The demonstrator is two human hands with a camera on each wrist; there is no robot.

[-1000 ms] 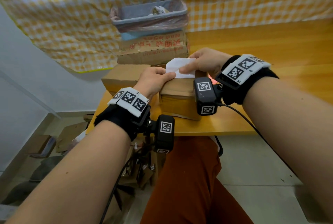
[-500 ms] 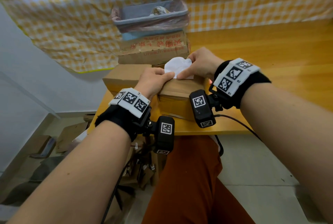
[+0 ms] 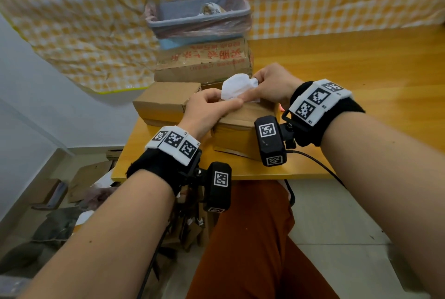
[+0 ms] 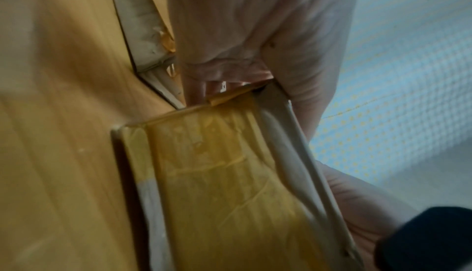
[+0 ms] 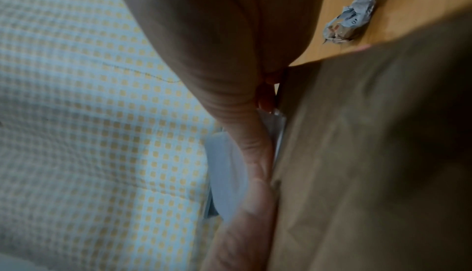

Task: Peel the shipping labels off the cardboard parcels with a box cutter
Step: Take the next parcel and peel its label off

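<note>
A small brown parcel point(image 3: 240, 127) wrapped in yellow tape point(image 4: 224, 184) stands near the table's front edge. Its white shipping label point(image 3: 234, 88) is lifted off the top and curls upward. My right hand point(image 3: 255, 84) pinches the label's right end, its index finger lying along the parcel's top. My left hand point(image 3: 224, 104) grips the parcel's left top edge, fingers curled over it point(image 4: 230, 39). In the right wrist view the label point(image 5: 227, 174) shows pale behind my fingers. No box cutter is clearly seen; a small red thing point(image 3: 280, 107) peeks out under my right wrist.
A second parcel point(image 3: 166, 103) lies to the left and a larger printed box point(image 3: 204, 62) behind, with a lined grey bin point(image 3: 197, 17) on it. A crumpled paper scrap point(image 5: 355, 12) lies on the wooden table point(image 3: 361, 70). Cardboard litters the floor at left.
My right hand has moved left toward my left hand, and the label has come further off the parcel, curling up. My left hand has stayed on the parcel.
</note>
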